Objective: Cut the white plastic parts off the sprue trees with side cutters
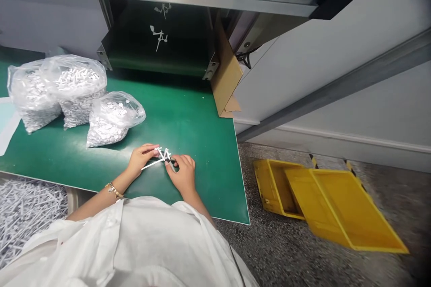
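Both hands meet over the front of the green table, at a small white plastic branched part [164, 155] with a long thin stem and several short arms. My left hand [138, 160] has its fingers closed on the upper left arm of this part, while the stem slants down below the fingertips. My right hand [183, 172] is curled at the part's right side, thumb and fingers pinched by the joint. Something dark shows between those fingers, too small to name. A bag of small white round pieces [109, 121] stands beyond my left hand.
Two larger clear bags of white pieces [79, 85] [35, 94] stand at the left. Similar branched parts [160, 38] lie on a dark green conveyor belt [131, 49]. Cardboard [227, 71] stands beside it. Yellow bins [336, 206] sit on the floor; white sticks [30, 210] fill the lower left.
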Demonstrator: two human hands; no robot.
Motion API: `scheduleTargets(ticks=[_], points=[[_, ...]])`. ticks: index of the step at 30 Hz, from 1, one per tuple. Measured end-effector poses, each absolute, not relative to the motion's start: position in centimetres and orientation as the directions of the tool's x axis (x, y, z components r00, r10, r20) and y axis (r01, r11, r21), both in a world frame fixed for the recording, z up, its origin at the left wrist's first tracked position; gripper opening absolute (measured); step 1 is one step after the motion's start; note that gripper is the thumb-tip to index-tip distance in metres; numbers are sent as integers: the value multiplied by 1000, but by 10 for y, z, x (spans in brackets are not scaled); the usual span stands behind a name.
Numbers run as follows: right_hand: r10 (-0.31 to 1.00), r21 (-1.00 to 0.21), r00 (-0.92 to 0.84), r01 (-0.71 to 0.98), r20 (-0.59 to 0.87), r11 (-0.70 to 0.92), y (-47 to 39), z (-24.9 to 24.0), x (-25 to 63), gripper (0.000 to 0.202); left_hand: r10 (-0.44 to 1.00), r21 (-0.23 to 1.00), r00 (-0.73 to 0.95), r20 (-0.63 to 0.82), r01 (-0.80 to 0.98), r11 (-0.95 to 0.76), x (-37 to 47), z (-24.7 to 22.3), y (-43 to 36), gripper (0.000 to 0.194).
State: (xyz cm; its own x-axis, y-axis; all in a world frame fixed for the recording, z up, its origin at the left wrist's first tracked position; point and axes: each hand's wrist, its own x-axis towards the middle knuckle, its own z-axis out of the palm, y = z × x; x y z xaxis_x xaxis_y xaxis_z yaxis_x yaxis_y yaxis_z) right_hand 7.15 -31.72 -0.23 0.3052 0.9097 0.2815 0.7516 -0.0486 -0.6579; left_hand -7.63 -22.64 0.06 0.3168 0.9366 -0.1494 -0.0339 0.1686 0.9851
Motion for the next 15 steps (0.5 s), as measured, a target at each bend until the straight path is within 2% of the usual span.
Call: scheduleTargets(ticks=[4,15], points=[[919,-656,283,754,275,-36,-316,-4,73,10,925,995,368,-92,3,98,-78,3,-227,24],[923,-644,281,763,264,-48,-315,-6,73,11,904,998,423,-52,0,58,-82,-2,-223,21]])
